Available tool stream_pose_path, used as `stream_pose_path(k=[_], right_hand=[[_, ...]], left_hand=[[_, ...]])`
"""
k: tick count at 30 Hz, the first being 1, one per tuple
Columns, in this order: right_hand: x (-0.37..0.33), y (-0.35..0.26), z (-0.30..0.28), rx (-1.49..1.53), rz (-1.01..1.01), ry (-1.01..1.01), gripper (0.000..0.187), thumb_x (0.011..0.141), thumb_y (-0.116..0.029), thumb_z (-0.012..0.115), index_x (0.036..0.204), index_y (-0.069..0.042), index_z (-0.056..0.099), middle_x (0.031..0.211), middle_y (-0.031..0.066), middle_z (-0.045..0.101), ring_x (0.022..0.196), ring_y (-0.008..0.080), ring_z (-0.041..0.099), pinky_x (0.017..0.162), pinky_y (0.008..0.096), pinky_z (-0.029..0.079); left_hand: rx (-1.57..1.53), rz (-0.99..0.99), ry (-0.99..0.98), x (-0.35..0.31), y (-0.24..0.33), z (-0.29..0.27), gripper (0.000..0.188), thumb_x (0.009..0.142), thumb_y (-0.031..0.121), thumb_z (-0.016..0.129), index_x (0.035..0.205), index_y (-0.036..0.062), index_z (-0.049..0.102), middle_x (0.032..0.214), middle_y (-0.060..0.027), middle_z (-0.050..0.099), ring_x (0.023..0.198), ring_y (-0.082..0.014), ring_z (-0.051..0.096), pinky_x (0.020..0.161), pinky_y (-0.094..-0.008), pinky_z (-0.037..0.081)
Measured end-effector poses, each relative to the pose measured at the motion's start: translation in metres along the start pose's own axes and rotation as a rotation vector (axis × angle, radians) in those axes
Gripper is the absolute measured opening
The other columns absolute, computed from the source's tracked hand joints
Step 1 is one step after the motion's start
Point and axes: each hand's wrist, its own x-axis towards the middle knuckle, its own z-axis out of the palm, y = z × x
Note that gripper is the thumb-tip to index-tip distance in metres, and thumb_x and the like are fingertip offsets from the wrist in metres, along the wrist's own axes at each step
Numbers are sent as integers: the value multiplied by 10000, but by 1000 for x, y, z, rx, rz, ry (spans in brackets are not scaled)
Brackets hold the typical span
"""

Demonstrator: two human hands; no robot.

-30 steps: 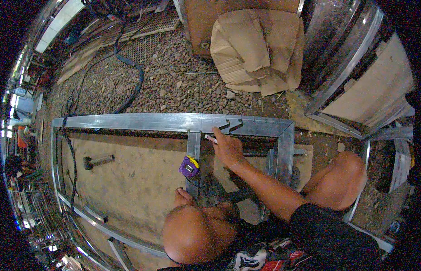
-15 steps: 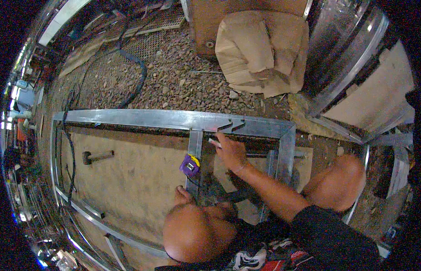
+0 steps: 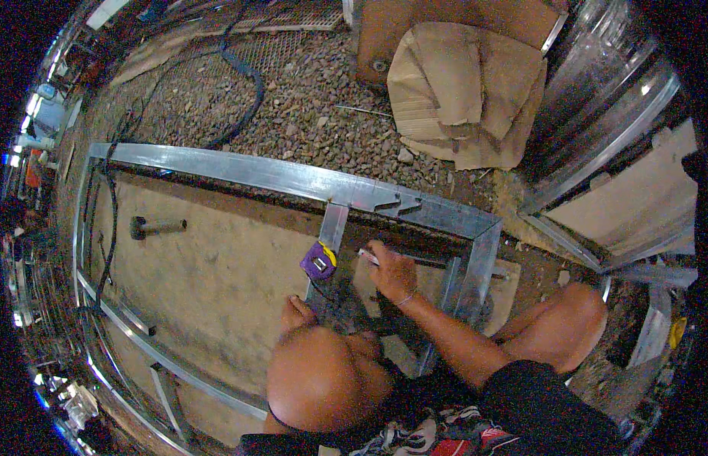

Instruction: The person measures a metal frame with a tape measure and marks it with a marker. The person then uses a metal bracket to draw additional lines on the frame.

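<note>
My right hand point(image 3: 394, 275) is closed around a short pale stick point(image 3: 368, 258), whose exact kind I cannot make out. It hovers just right of the metal crossbar point(image 3: 333, 226), below the notched long rail point(image 3: 289, 175) of a metal frame. Two dark zigzag notches or marks show on that rail. A purple and yellow tape measure point(image 3: 318, 261) sits on the crossbar. Left of the crossbar's near end is my left hand point(image 3: 295, 311), thumb up. My knee hides most of its fingers, so its grip is unclear.
A hammer point(image 3: 158, 226) lies on the tan board point(image 3: 209, 258) inside the frame. Dark cable point(image 3: 108, 220) crosses the frame's left end. Gravel point(image 3: 308, 114) spreads beyond the far rail, beside folded cardboard point(image 3: 468, 91). Metal sheets and bars point(image 3: 605, 144) stand at right.
My right hand has drawn back from the far rail toward me, still with the pale stick. The whole view has shifted and tilted slightly. The tape measure stays on the crossbar.
</note>
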Motion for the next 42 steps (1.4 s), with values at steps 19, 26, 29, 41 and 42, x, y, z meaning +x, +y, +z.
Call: stream_pose_path(k=[19,26,29,41,42], right_hand=[[82,24,-20,-177,68,-21,386,866,-224,667,1237,-162,584,866,195,712,811,428,686,688,554,534],[47,51,-90,-49,181,277,386,868,-217,696,1249,-192,632,907,178,721,813,419,687,686,523,534],[41,84,-92,-92,206,216,344,883,-259,692,1216,-192,643,901,176,719,808,420,683,682,525,528],[39,87,-70,-117,179,101,328,866,-303,705,1170,-190,655,872,188,709,790,421,677,685,532,524],[40,86,-70,-119,189,89,329,864,-301,707,1168,-187,656,875,187,709,794,421,677,684,531,525]], left_hand=[[8,12,-40,14,-16,17,347,1011,340,439,1035,48,625,958,-271,674,873,-488,643,750,-544,507],[17,2,-18,14,-16,9,338,1008,335,447,1040,49,626,957,-268,675,869,-484,645,746,-540,509],[19,6,-20,13,-14,9,335,1007,332,451,1041,50,627,957,-266,676,867,-482,646,745,-538,510],[30,2,-26,9,-18,9,320,1001,323,465,1049,52,630,955,-260,679,860,-474,650,740,-531,513],[34,0,-26,10,-17,9,319,1001,322,466,1049,53,630,955,-260,679,860,-473,650,739,-530,513]])
